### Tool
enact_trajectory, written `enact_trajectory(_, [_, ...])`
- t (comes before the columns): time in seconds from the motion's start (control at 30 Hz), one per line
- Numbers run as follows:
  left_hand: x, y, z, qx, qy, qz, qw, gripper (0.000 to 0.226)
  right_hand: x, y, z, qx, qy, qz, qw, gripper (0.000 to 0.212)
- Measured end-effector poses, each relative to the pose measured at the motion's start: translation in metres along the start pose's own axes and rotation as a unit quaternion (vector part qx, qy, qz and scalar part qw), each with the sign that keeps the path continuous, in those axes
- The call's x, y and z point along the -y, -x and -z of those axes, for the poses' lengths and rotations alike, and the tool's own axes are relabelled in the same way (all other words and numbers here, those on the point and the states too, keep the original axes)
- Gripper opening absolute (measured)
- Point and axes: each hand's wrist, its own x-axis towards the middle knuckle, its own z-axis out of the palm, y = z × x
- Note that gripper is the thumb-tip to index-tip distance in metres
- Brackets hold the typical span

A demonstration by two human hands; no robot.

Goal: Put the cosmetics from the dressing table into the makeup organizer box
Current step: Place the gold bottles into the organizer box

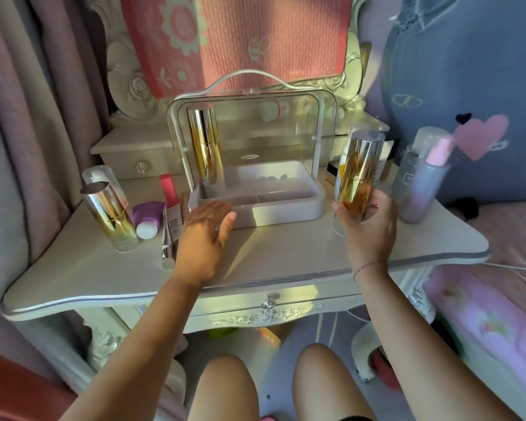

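The white makeup organizer box (286, 208) stands open at the middle of the dressing table (286, 253), its clear lid raised. One tall gold bottle (205, 144) stands upright in the box's back left corner. My right hand (366, 226) grips a second gold bottle (360, 168) just right of the box, lifted off the table. My left hand (202, 235) hovers flat over the table at the box's front left corner, fingers spread, holding nothing. A third gold bottle (110, 214) stands at the left.
Left of the box lie a purple jar (148, 218), a pink-capped tube (170, 202) and a silver pen-shaped item (167, 247). Grey and pink bottles (422, 183) stand at the right. A covered mirror rises behind, curtains hang left, a bed sits right.
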Motion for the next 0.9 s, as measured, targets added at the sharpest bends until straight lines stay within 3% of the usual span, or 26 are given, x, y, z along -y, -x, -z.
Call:
enact_trajectory(0.17, [0.000, 0.000, 0.000, 0.008, -0.008, 0.009, 1.000, 0.034, 0.000, 0.000, -0.004, -0.015, 0.058, -0.014, 0.998, 0.042])
enact_trajectory(0.3, [0.001, 0.000, 0.000, 0.009, -0.007, 0.015, 1.000, 0.032, 0.014, 0.014, -0.001, -0.013, 0.044, 0.030, 0.998, 0.039])
enact_trajectory(0.47, [0.004, -0.001, -0.001, 0.020, -0.002, 0.032, 0.999, 0.034, 0.066, 0.017, -0.029, 0.140, -0.041, 0.121, 0.982, 0.043])
enact_trajectory(0.63, [0.005, -0.001, -0.001, 0.014, 0.008, 0.055, 0.998, 0.038, 0.095, -0.010, -0.097, 0.281, -0.053, 0.063, 0.956, 0.035])
enact_trajectory(0.9, [0.006, -0.002, 0.000, 0.014, -0.002, 0.037, 0.999, 0.036, 0.072, -0.038, -0.167, 0.360, 0.051, 0.017, 0.931, 0.031])
